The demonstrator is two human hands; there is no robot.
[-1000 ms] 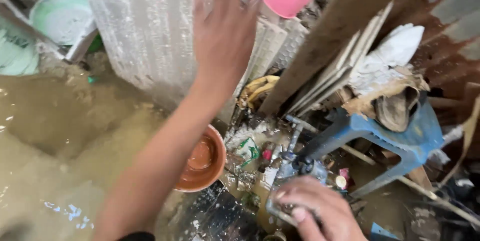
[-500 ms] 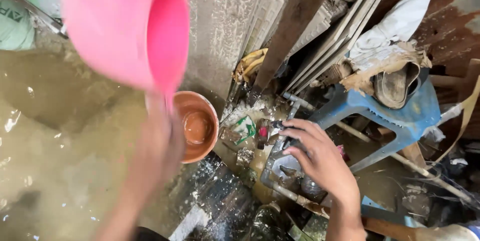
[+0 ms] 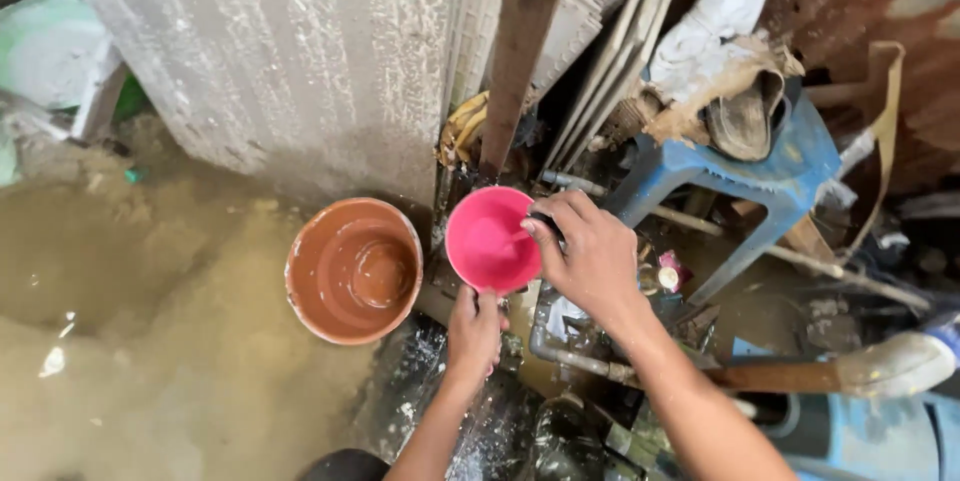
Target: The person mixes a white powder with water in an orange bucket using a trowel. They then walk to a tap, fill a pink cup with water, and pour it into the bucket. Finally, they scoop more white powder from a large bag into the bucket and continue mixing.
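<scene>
Head view: the left hand (image 3: pixel 473 331) grips the lower rim of a pink cup (image 3: pixel 490 239), just right of a brown bowl (image 3: pixel 352 269). The right hand (image 3: pixel 590 253) curls its fingers over the cup's right edge, beside a blue stool (image 3: pixel 790 166).

A single head-worn camera looked steeply down from above, close over the person's forearms. It faced a cluttered corner where grey slabs (image 3: pixel 300 51) leaned at the top of the frame, muddy ground (image 3: pixel 130 341) filled the left, and a blue stool (image 3: pixel 760 161) stood right.
</scene>
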